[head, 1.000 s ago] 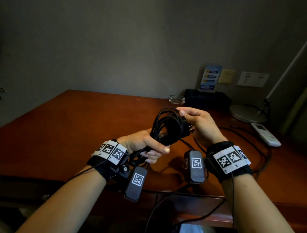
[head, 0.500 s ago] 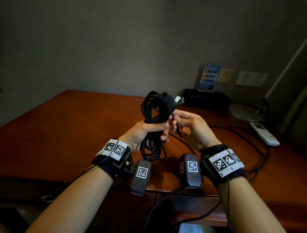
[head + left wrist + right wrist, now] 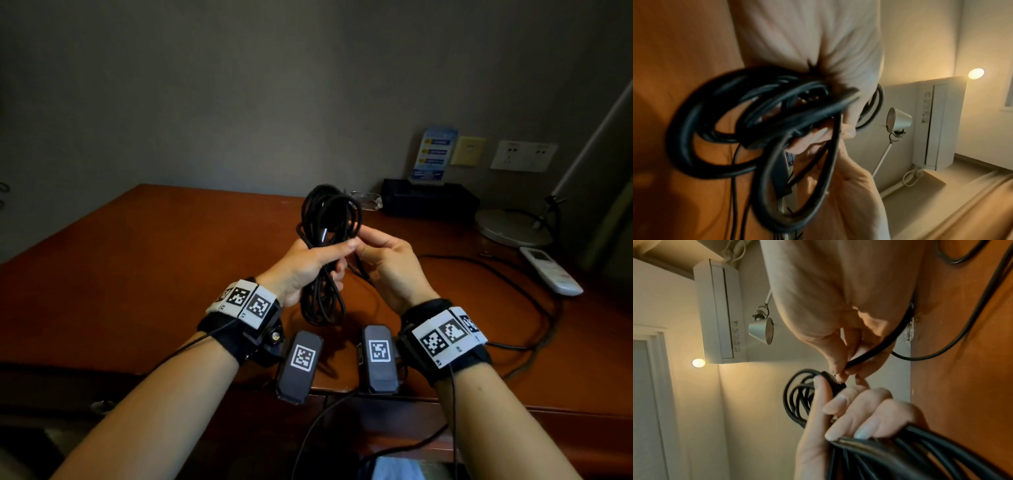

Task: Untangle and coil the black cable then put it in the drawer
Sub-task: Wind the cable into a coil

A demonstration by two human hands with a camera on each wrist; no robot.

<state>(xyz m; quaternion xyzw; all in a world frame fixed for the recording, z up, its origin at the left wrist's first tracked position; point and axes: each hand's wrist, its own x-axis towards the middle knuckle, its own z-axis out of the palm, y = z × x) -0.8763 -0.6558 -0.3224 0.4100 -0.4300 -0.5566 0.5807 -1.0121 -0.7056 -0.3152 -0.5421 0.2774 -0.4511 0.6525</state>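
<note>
The black cable (image 3: 325,246) is gathered into a bundle of several loops held upright above the brown desk (image 3: 137,274). My left hand (image 3: 308,263) grips the bundle round its middle, thumb across the front; loops show above and below the fist. In the left wrist view the cable (image 3: 756,123) fills the middle, blurred. My right hand (image 3: 380,253) pinches one strand beside the left thumb. In the right wrist view the right fingertips (image 3: 840,373) pinch that strand of cable (image 3: 875,350) just above the left hand (image 3: 849,415). No drawer is in view.
A thin black wire (image 3: 513,284) lies looped on the desk at the right, near a white remote (image 3: 551,270). At the back stand a black box (image 3: 428,202), a glass ashtray (image 3: 368,200) and a lamp base (image 3: 510,226). Wall sockets (image 3: 524,156) are behind.
The bundle has turned upright in the left hand. The black plug seen at its top earlier is no longer in sight. The right hand has come in against the left thumb.
</note>
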